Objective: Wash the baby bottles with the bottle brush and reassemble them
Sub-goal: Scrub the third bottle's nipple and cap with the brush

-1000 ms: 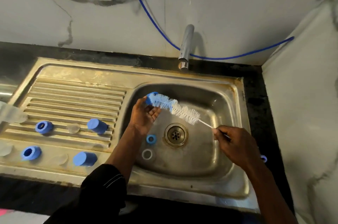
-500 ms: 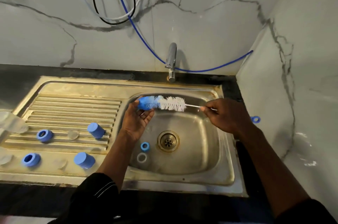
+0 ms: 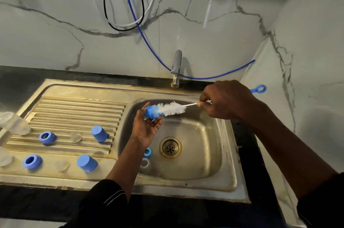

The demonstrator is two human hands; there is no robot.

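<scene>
Head view, looking down on the sink. Far left: clear bottle (image 3: 13, 123) lies on the drainboard (image 3: 78, 105), cut by the frame edge. Spread over the drainboard, apart from one another: blue rings (image 3: 47, 137), clear teats (image 3: 76, 138), blue caps (image 3: 99, 133). Left hand (image 3: 147, 129): forearm rises out of a dark sleeve (image 3: 104, 199) over the left side of the basin (image 3: 204, 144), palm up, fingers half curled, thumb and fingertips cradling the blue tip of the bottle brush (image 3: 171, 108). Whether anything small lies in the palm, cannot tell. On the basin floor under that wrist: small blue ring (image 3: 148, 152) and a pale ring (image 3: 144, 163), left of the drain (image 3: 170, 147). Right hand (image 3: 225, 99): knuckles up, fingers curled tight, pinching the thin white stem just beside the bristles; the handle's blue loop sticks out behind the hand. It hangs over the rear rim, right of the tap (image 3: 176, 68). Against a second ago: the right hand has risen from low near the drain to the rear rim, so the stem now slopes up toward it instead of down; the left hand keeps its place.
</scene>
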